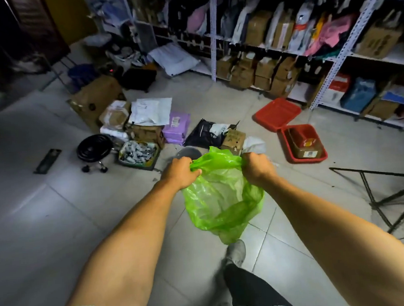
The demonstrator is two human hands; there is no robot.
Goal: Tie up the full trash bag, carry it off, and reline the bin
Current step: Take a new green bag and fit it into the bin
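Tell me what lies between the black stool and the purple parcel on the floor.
In the head view, between the black stool and the purple parcel sit a green tray of grey items and a cardboard box.

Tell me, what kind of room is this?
Probably a parcel storeroom: metal shelves are packed with boxes and mailer bags, and more parcels are piled on the tiled floor.

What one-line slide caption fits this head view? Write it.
Both hands, left hand and right hand, grip the mouth of an empty green bag near the grey bin.
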